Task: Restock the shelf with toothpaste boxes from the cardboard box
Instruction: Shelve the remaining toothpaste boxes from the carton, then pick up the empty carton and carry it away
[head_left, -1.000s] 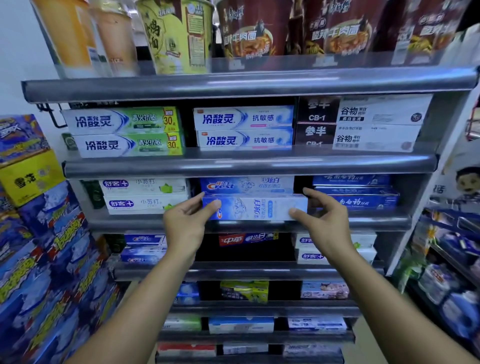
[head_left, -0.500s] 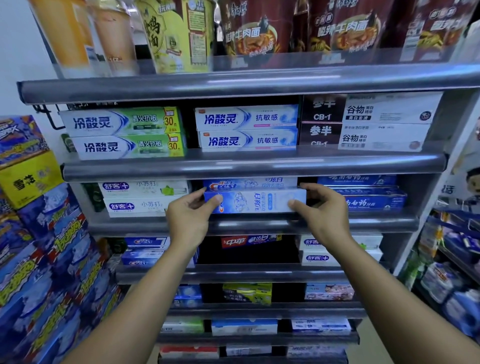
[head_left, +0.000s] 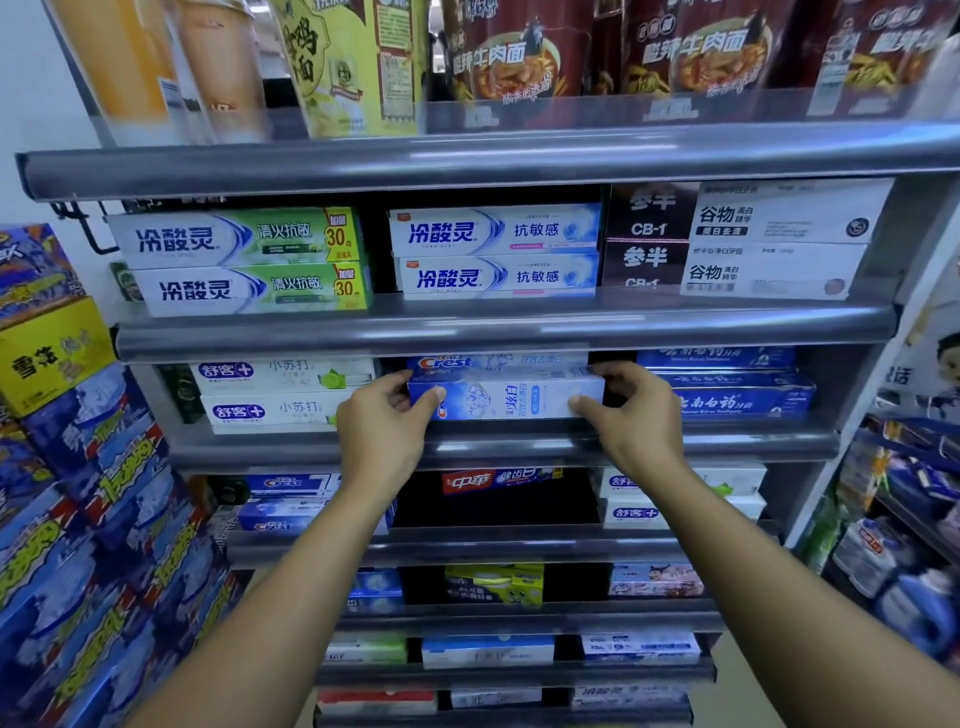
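The pale-blue toothpaste box (head_left: 506, 399) is lying lengthwise in the middle slot of the third shelf (head_left: 769, 441), with another Crest box (head_left: 493, 362) showing just above it. The left hand (head_left: 384, 421) is pinching its left end, thumb on the front face, while the right hand (head_left: 631, 410) is gripping the right end. White boxes (head_left: 280, 395) are flanking it on the left and dark-blue boxes (head_left: 727, 389) on the right. By the look of it, this box is nearly seated and only needs letting go. Below, the slot around the red box (head_left: 498, 480) is looking thin, so more restocking is probably waiting. The cardboard box is not showing in view.
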